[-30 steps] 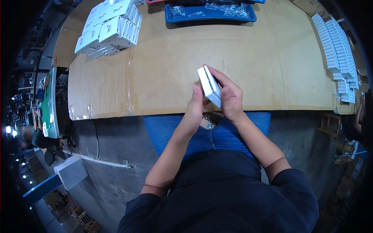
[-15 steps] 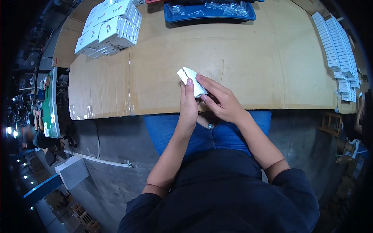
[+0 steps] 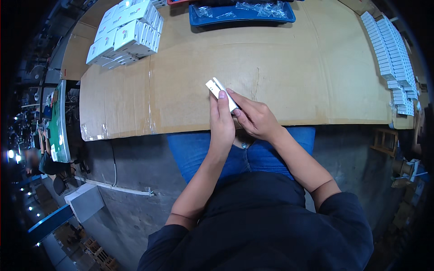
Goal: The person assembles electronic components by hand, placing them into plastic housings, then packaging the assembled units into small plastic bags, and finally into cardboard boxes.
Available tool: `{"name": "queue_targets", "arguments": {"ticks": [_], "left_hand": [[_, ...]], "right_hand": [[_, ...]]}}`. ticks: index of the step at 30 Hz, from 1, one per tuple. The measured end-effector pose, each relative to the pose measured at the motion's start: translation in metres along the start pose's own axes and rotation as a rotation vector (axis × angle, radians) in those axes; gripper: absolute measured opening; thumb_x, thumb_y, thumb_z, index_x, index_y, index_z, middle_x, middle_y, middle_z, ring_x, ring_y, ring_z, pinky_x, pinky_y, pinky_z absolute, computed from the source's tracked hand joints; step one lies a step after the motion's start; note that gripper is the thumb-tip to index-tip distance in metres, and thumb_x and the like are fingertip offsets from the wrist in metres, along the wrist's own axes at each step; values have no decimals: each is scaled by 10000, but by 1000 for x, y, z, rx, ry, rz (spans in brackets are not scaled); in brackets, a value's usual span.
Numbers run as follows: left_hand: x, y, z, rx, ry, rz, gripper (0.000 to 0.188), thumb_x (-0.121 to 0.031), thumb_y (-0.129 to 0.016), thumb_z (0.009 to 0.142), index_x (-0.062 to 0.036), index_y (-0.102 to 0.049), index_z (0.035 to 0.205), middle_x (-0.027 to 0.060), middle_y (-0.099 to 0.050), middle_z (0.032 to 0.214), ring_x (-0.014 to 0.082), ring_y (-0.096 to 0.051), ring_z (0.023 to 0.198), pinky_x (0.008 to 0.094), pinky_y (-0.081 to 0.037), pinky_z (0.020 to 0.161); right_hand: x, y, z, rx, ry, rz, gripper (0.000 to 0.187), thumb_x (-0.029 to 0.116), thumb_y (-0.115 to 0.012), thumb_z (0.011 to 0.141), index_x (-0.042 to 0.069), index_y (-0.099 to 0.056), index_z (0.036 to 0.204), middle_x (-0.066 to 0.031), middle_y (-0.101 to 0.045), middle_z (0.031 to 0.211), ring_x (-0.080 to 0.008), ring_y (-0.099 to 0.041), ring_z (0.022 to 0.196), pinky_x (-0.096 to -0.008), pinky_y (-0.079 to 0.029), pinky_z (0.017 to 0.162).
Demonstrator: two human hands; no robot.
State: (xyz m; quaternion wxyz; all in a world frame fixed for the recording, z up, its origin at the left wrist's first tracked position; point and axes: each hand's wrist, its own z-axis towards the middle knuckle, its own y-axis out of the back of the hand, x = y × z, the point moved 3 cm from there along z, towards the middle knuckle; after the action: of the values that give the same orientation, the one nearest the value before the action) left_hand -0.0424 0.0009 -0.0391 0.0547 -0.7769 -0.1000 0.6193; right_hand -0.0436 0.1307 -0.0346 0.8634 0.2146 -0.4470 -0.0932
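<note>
A small white box (image 3: 217, 88) is held by both hands just above the near edge of the cardboard-covered table (image 3: 294, 72). My left hand (image 3: 221, 119) grips it from the left with the thumb on top. Fingers of my right hand (image 3: 253, 117) press on its right side and top. The box lies tilted, with one end pointing up and left. Much of it is hidden under my fingers.
A stack of white boxes (image 3: 129, 31) sits at the far left of the table. A blue tray (image 3: 242, 12) with clear plastic bags lies at the far edge. Rows of small white packs (image 3: 393, 54) line the right side. Another workstation lies to the left.
The box was held upright and higher a second ago. It has tipped down flat and moved left and nearer to me, with both hands closing over it.
</note>
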Motion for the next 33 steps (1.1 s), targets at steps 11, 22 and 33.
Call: {"name": "queue_targets", "arguments": {"ticks": [11,22,33], "left_hand": [[0,-2,3,0,22,33,408,-338,-372,1148,-4,-495,1349,54,-562,1053,119,-531,955,291,-469,851],[8,0,4,-24,157,-44,389,-346,-386,1140,-6,-560,1218,31,-570,965,101,-531,874,281,-461,776],[-10,7,17,94,320,-106,508,-566,-427,1088,-86,-594,1099,-4,-614,846,73,-590,722,263,-466,594]], "right_hand": [[0,-8,-7,-49,-28,-90,413,92,-617,1001,-67,-595,1382,-202,-734,949,-325,-729,725,-408,-589,640],[0,-10,-11,-82,30,-192,384,78,-606,997,-103,-612,1336,-179,-720,845,-292,-691,607,-391,-570,565],[4,4,2,-65,-247,-1,296,122,-601,1043,-26,-683,1285,-233,-751,972,-332,-753,756,-401,-601,686]]}}
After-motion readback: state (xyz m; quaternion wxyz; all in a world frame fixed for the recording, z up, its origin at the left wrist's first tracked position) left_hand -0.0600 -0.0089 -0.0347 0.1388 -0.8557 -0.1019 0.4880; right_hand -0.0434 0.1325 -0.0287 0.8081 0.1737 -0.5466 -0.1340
